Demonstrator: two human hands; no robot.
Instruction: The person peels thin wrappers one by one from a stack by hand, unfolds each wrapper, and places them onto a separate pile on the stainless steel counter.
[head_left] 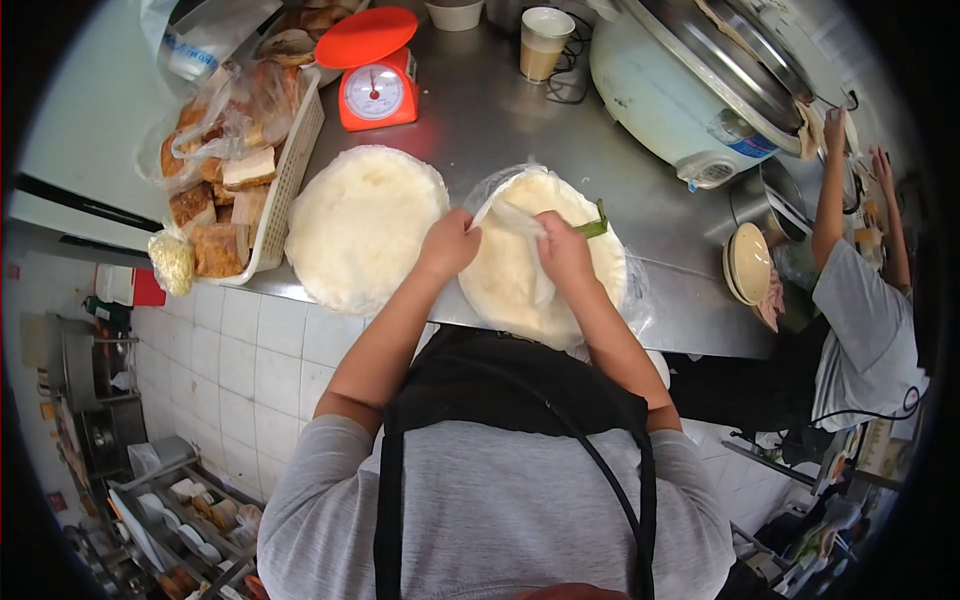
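"In the head view, at the near edge of the steel table [480,125], what are the two hands busy with?"

"A strip of translucent film [514,222]. The left hand [450,243] pinches one end, fingers curled in; the right hand [566,250] is closed on the other, knuckles up. The strip spans the gap between them."

"And what lies below?"

"A pale, flat round [515,285] with a floury-looking top, reaching the table's edge. Clear plastic [637,290] bunches along its right side and behind its far rim."

"There's something green too."

"Yes, a green strip [593,226] sticks out just beyond the right hand, over the round. I can't tell whether the fingers grip it."

"Is that the only round?"

"No, a second pale disc [368,225] lies to the left, near the left hand but not held."

"What stands around them?"

"Left of that disc, a cream crate [291,180] is heaped with browned chunks [220,247], partly under loose plastic. Behind the disc is an orange-red scale [374,93] with a round dial. Farther right comes a cup [543,48] of tan liquid beside a dark cord [571,78], then a large, pale cooker [680,90]."

"Anyone else?"

"A person in a grey shirt [868,325] at far right, both arms reaching past the cooker, and beige bowls [748,262] nearer the table's right end."
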